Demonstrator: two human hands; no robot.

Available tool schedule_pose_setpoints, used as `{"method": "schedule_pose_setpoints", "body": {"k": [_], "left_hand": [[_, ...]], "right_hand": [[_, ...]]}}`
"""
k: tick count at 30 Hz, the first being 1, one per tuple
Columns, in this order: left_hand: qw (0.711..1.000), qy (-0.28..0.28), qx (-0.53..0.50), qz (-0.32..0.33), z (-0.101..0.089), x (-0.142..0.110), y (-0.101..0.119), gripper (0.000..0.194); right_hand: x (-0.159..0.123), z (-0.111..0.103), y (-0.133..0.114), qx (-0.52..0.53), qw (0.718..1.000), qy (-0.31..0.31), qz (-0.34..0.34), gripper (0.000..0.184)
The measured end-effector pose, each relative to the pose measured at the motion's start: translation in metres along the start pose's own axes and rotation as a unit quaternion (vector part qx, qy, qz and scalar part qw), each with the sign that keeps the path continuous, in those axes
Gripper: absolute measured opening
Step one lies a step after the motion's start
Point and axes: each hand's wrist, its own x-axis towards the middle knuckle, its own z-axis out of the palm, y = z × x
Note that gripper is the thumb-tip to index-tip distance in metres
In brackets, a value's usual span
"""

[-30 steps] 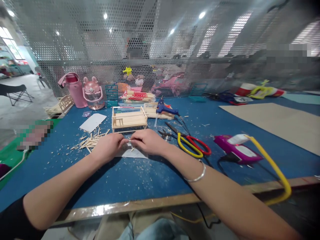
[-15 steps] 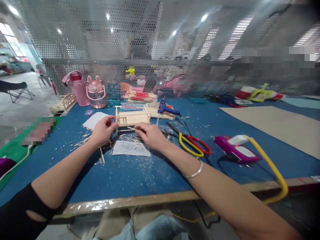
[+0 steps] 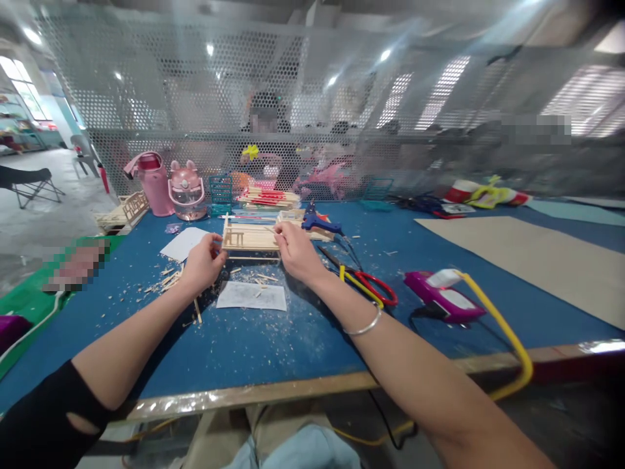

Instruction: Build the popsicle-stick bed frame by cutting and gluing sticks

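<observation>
A small model built of pale wooden sticks (image 3: 254, 237), with a flat slatted deck and corner posts, stands before me on the blue table. My left hand (image 3: 202, 260) has its thumb and fingers closed at the model's left end. Over the right end, my right hand (image 3: 297, 253) pinches a thin wooden stick, whose tip (image 3: 269, 229) pokes out leftward above the deck. The right fingers cover that corner of the model. Just in front lies a white paper slip (image 3: 251, 296) with stick bits on it. A blue glue gun (image 3: 319, 221) rests behind my right hand.
Scissors (image 3: 383, 286) with red and yellow handles lie right of my forearm, near a purple device (image 3: 442, 299) with a yellow cable. Pink bottle (image 3: 155, 185), clear pink-lidded bottle (image 3: 188, 195) and stick bundles (image 3: 268, 197) stand along the mesh partition. Wood scraps (image 3: 170, 277) litter the left.
My right hand has raised its stick from in front of the model to above the deck's right part. My left hand stays at the left end. The whole view has shifted slightly.
</observation>
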Motion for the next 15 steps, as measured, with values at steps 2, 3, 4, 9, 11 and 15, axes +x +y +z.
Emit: {"method": "schedule_pose_setpoints", "body": {"k": [2, 3, 4, 9, 11, 15], "left_hand": [[1.000, 0.026, -0.005, 0.006, -0.003, 0.002, 0.009, 0.022], [0.999, 0.041, -0.001, 0.012, -0.005, 0.005, 0.014, 0.021], [0.998, 0.060, 0.007, 0.019, -0.006, 0.008, 0.019, 0.020], [0.985, 0.168, 0.015, -0.019, -0.004, 0.032, 0.038, 0.022], [0.976, 0.191, -0.053, -0.086, 0.004, 0.039, 0.040, 0.020], [0.936, 0.230, -0.206, -0.170, 0.029, 0.040, 0.039, 0.016]], "right_hand": [[0.000, -0.001, 0.003, 0.062, 0.998, 0.017, 0.029, 0.012], [0.000, -0.001, 0.005, 0.093, 0.994, 0.031, 0.046, 0.012], [-0.001, -0.001, 0.006, 0.120, 0.990, 0.045, 0.063, 0.011], [-0.002, 0.003, 0.009, 0.203, 0.966, 0.063, 0.146, 0.010], [-0.003, 0.007, 0.008, 0.226, 0.958, 0.061, 0.168, 0.010], [-0.008, 0.013, 0.005, 0.254, 0.944, 0.074, 0.195, 0.011]]}}
